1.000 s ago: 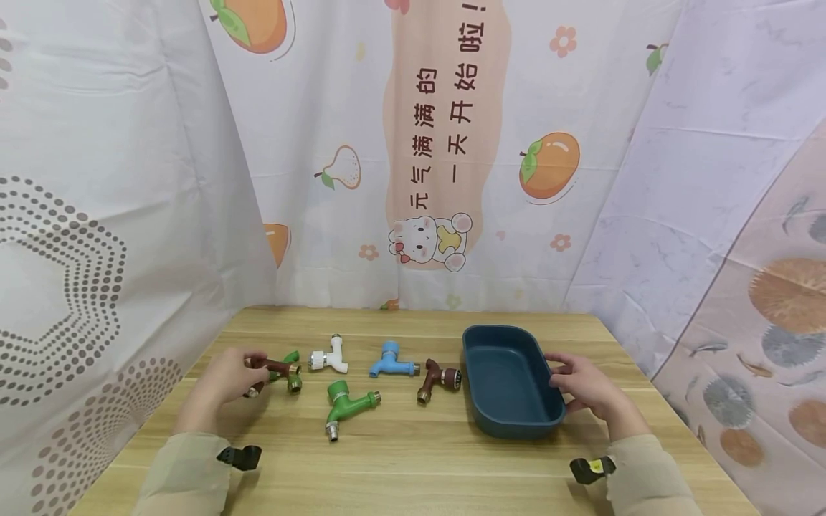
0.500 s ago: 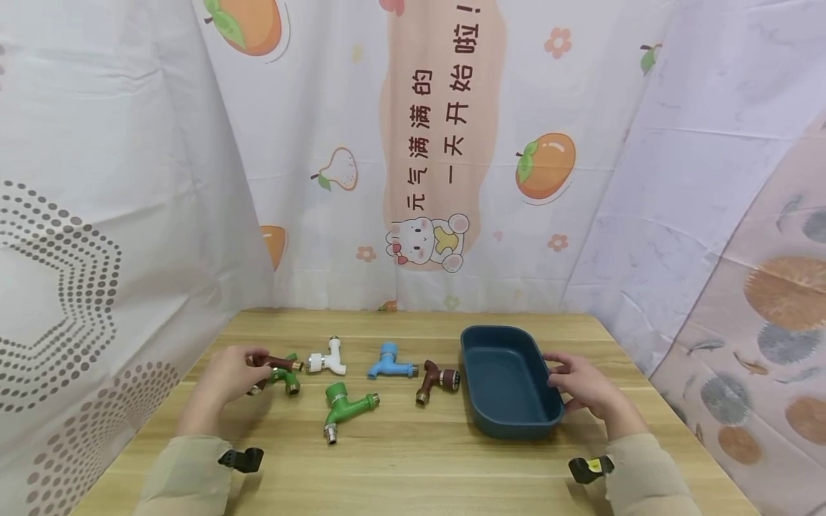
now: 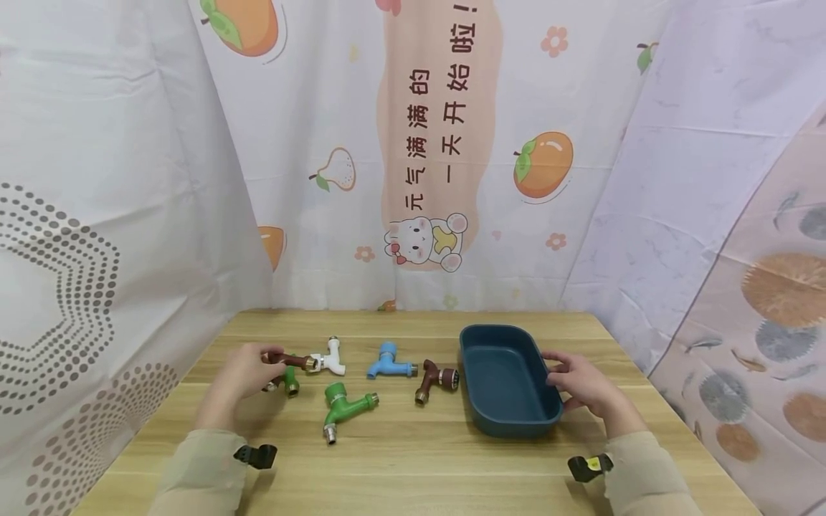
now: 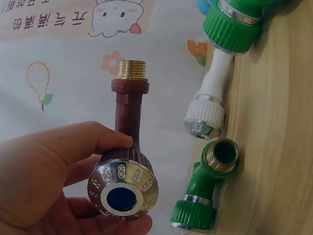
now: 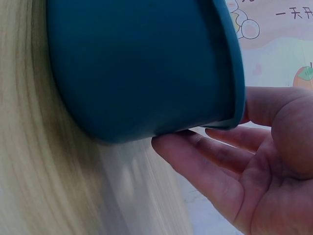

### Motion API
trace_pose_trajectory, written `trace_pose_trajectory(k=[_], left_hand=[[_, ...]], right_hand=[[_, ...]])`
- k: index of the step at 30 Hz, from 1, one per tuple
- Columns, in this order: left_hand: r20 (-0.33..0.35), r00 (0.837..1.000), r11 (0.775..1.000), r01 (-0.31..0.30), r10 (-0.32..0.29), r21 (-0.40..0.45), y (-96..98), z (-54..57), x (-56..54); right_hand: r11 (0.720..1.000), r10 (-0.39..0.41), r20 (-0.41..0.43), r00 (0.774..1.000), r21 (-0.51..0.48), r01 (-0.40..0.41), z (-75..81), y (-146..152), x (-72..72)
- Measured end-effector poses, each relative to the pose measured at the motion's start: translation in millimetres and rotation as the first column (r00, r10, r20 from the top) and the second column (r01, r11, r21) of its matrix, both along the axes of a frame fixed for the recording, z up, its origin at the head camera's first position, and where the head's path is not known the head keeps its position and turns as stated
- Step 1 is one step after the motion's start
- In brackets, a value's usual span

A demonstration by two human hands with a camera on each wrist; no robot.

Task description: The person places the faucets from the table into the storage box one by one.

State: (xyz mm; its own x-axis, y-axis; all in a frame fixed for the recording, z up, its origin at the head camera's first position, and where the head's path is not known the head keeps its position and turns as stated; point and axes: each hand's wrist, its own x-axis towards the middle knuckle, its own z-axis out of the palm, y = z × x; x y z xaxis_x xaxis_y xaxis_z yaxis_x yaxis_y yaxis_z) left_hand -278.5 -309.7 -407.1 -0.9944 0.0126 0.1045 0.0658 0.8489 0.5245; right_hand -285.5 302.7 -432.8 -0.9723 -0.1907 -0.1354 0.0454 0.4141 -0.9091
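My left hand (image 3: 245,374) holds a dark red tap (image 4: 128,112), its brass-threaded end pointing away from the fingers. In the left wrist view, the thumb and fingers wrap its ribbed, chrome-faced knob. Just below the hand, a green tap (image 3: 292,381) lies partly hidden on the table; a white tap (image 3: 333,358) is close to the held tap's threaded end. On the right, my right hand (image 3: 584,381) grips the near-right side of a dark blue plastic basin (image 3: 474,390) by its rim and outer wall. Nothing lies inside the basin, which rests on the table.
Between the hands lie a larger green tap (image 3: 348,408), a light blue tap (image 3: 390,364) and another dark red tap (image 3: 436,380). They rest apart on the wooden table (image 3: 400,466). Printed cloth curtains (image 3: 361,107) stand behind and at both sides.
My left hand has moved right with the dark red tap, bringing its threaded end from over the green tap towards the white one. My right hand and the basin have stayed in place.
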Motion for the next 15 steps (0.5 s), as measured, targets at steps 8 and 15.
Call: trace_pose_trajectory(k=[8, 15], left_hand=[[-0.033, 0.999, 1.0, 0.01, -0.011, -0.028, 12.6, -2.3, -10.5], [-0.041, 0.999, 1.0, 0.018, -0.017, 0.01, 23.8, -4.7, -20.8]], right_hand=[[1.0, 0.006, -0.006, 1.0, 0.005, -0.006, 2.9, -1, 0.5], [1.0, 0.0, -0.002, 1.0, 0.003, 0.0, 1.4, -1, 1.9]])
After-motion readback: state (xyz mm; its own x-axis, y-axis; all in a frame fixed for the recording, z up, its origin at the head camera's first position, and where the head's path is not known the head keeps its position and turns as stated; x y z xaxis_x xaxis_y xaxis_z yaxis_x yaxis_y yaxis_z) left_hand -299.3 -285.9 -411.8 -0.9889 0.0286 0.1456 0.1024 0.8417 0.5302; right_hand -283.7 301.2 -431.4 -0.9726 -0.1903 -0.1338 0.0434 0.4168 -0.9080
